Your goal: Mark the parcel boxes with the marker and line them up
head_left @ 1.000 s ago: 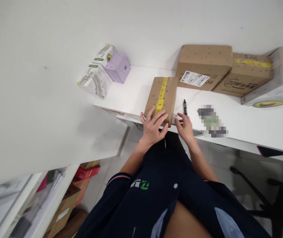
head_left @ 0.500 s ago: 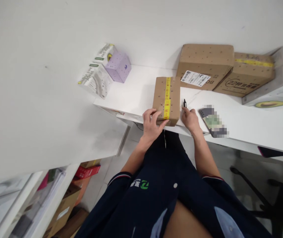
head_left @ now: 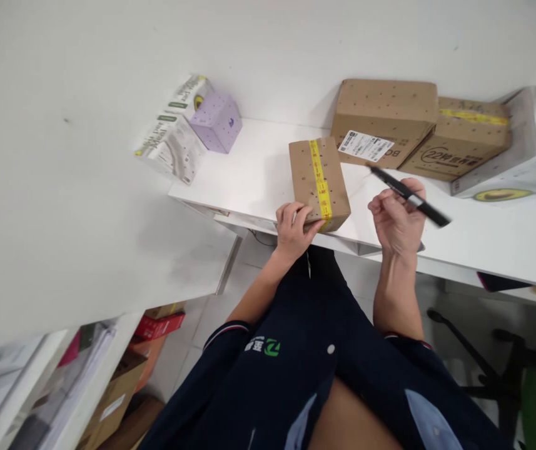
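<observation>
A small brown cardboard box [head_left: 306, 172] with yellow printed tape along its top sits at the front edge of the white table, slightly turned. My left hand [head_left: 293, 228] grips its near left corner, fingers on top and thumb at the front face. Raised above the table to the right of the box, my right hand [head_left: 399, 219] is closed on a black pen [head_left: 429, 212] with a pale band. The pen slants up toward the left and is slightly blurred; its exact tip is unclear. A dark phone's corner [head_left: 421, 247] shows behind my right wrist.
Two larger cardboard boxes [head_left: 387, 100] stand against the wall, one with a white label [head_left: 366, 145]. A white avocado-print carton [head_left: 525, 150] is at right. A purple box [head_left: 218, 122] and white cartons [head_left: 174, 147] are at left. A chair [head_left: 506, 375] stands below right.
My right hand has lifted off the table with the pen and moved right, over the phone, turning palm-side up. The small box has rotated slightly under my left hand.
</observation>
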Action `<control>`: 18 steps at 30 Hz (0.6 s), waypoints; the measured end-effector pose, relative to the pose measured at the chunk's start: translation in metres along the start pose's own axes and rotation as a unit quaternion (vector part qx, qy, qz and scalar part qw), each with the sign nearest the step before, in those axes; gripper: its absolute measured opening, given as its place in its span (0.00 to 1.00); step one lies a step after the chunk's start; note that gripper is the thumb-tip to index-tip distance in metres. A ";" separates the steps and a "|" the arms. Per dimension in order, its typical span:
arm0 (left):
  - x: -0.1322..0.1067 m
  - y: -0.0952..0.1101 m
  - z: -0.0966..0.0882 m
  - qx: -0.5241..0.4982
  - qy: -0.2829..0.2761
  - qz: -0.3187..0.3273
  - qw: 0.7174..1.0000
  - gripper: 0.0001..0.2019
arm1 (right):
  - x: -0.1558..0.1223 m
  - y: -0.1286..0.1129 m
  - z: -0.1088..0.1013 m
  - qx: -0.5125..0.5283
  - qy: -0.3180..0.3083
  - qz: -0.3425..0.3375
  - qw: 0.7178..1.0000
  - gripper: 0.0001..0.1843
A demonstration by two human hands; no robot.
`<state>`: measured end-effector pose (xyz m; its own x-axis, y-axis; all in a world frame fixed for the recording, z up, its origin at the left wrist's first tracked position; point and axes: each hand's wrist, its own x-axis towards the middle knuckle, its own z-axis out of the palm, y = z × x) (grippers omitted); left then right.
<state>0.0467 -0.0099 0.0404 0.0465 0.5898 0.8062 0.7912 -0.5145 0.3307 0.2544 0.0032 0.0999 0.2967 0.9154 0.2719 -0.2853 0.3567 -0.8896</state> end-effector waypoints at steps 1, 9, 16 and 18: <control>0.000 0.000 0.001 0.001 -0.010 -0.008 1.000 0.20 | -0.001 -0.003 0.006 -0.029 0.000 -0.028 0.999 0.19; 0.008 -0.007 0.005 0.016 -0.096 -0.069 0.993 0.23 | 0.002 0.002 0.052 -0.172 -0.032 -0.089 0.981 0.19; 0.011 -0.009 0.006 0.032 -0.089 -0.074 0.993 0.23 | 0.019 0.022 0.068 -0.180 -0.097 -0.029 0.979 0.24; 0.009 -0.008 0.007 0.032 -0.074 -0.067 0.995 0.23 | 0.021 0.024 0.067 -0.183 -0.121 -0.012 0.976 0.22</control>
<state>0.0450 0.0039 0.0411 0.0231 0.7376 0.6749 0.8327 -0.3877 0.3953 0.1932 0.0429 0.1089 0.0626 0.9408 0.3331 0.0771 0.3282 -0.9415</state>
